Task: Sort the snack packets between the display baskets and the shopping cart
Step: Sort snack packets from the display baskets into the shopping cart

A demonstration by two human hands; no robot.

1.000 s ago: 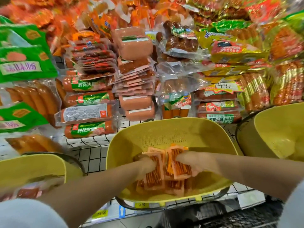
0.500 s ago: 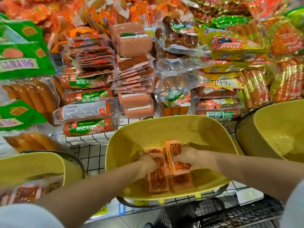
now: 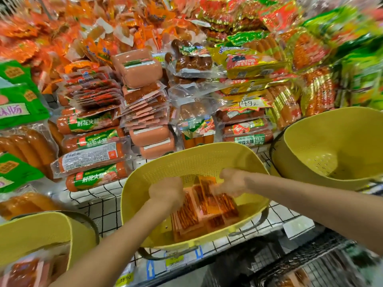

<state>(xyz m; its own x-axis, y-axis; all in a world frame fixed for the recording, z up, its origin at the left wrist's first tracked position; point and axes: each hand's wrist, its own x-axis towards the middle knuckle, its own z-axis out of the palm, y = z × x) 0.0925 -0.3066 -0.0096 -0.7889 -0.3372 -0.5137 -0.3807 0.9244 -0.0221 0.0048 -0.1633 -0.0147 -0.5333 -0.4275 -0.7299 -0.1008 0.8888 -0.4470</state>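
Head cam: gathering flat orange snack packets (image 3: 215, 206) inside yellow perforated plastic basket (image 3: 186, 160). L grip (image 3: 165, 193) grasping them, R grip (image 3: 232, 183) blurred, can't tell. Next: lift stack clear of basket rim.

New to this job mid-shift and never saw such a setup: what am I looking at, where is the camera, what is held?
No machine: a person works with two bare hands, filmed by one head-worn camera looking forward and down. Both arms reach into the middle basket, yellow, on a wire shelf. The left hand grips the edge of a stack of snack packets; the right hand lies on that stack, too blurred to judge its grip. A left basket and a right basket flank it, sausage packs pile behind, and the shopping cart shows at lower right.
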